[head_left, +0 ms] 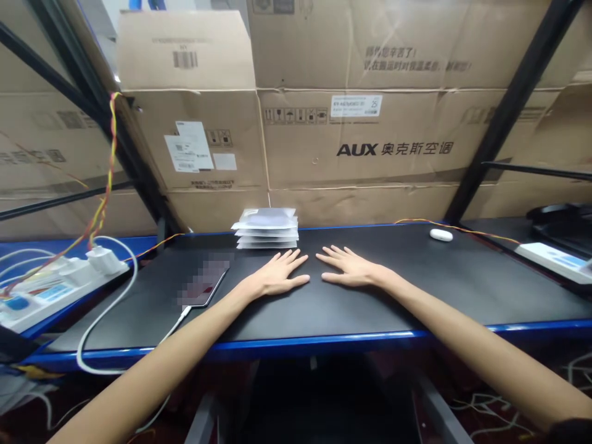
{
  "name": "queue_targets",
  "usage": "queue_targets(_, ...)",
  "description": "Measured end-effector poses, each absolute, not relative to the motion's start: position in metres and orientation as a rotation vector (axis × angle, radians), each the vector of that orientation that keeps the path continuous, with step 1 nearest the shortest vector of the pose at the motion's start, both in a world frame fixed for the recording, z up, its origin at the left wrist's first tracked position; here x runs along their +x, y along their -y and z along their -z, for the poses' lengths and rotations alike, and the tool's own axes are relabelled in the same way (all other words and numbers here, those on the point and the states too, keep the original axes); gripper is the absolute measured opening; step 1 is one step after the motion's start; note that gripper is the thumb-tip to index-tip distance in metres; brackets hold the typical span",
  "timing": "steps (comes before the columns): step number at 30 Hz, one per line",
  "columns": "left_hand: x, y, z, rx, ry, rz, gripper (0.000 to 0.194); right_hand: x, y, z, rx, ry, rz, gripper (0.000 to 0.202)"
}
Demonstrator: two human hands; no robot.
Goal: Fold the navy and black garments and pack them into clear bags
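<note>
Left hand (280,273) and right hand (349,267) lay open, palms down, fingers spread, on black tabletop (324,314), near each other, holding nothing. Stack of white packets (268,229) sat just beyond left hand. Phone (208,287), cable (184,313) plugged in, lay left; white case (441,235) right, farther back. Cardboard (370,166) stood behind.

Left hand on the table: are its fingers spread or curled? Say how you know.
Spread: the left hand shows clear gaps between its outstretched fingers.
</note>
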State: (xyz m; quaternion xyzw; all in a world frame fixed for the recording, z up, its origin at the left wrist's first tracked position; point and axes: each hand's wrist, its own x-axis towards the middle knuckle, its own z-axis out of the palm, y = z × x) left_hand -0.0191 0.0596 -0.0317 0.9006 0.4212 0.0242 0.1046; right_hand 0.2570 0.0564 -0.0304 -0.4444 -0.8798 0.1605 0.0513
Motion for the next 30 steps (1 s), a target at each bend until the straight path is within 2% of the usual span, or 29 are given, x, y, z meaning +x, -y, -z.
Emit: queue_targets(30,-0.0173,-0.0619,0.0304,2.64,-1.234,-0.059,0.08,0.2561,-0.0575,0.0265,-1.367,2.677,-0.546,0.088)
